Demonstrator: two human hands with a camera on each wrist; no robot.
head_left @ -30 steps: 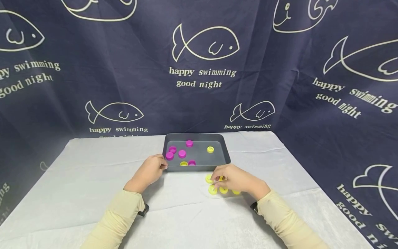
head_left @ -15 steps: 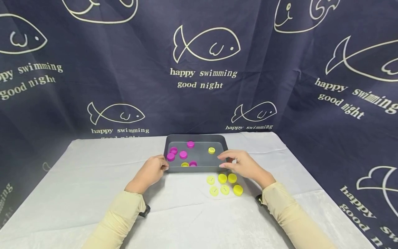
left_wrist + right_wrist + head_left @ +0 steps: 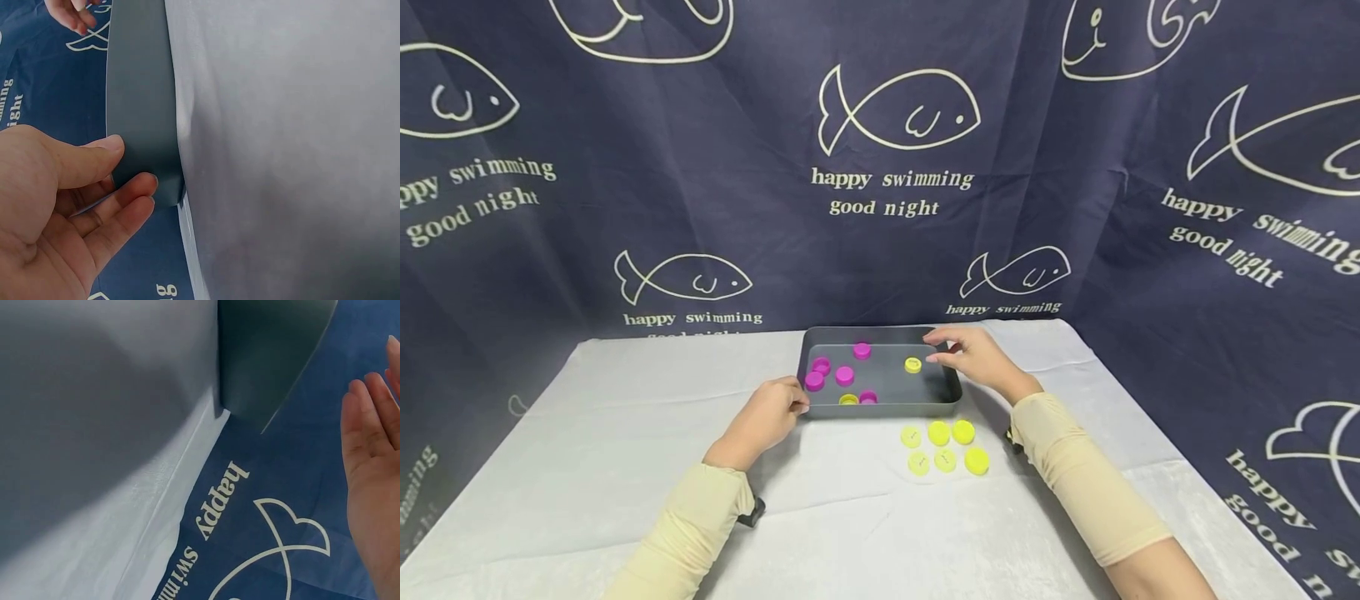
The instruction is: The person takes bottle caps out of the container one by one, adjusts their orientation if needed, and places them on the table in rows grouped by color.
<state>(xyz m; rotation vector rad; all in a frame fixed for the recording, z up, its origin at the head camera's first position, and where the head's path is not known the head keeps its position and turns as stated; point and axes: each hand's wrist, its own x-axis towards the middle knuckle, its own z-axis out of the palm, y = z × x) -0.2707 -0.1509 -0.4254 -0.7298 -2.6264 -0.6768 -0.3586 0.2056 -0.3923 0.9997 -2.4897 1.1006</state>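
My left hand (image 3: 769, 418) pinches the near left corner of a dark grey tray (image 3: 887, 410); in the left wrist view its thumb lies over the tray's rim (image 3: 140, 94) and other fingers against the outer wall. My right hand (image 3: 977, 357) hovers over the tray's right side, thumb and fingers apart, nothing seen between them. Just left of its thumb a yellow bottle cap (image 3: 912, 365) lies in the tray. Several magenta caps (image 3: 845, 376) sit mostly toward the tray's left, and another yellow cap (image 3: 848, 400) is partly hidden behind the near wall. In the right wrist view, the right hand's fingers (image 3: 375, 425) look straight.
Several yellow caps (image 3: 938, 432) lie in two rows on the white tablecloth (image 3: 850, 517), in front of the tray's right half. A dark blue curtain (image 3: 880, 267) with fish drawings hangs behind and at both sides of the table.
My right hand has moved from the yellow caps on the cloth, past the tray's near right corner, to over its right side. The left hand stays at the tray's corner.
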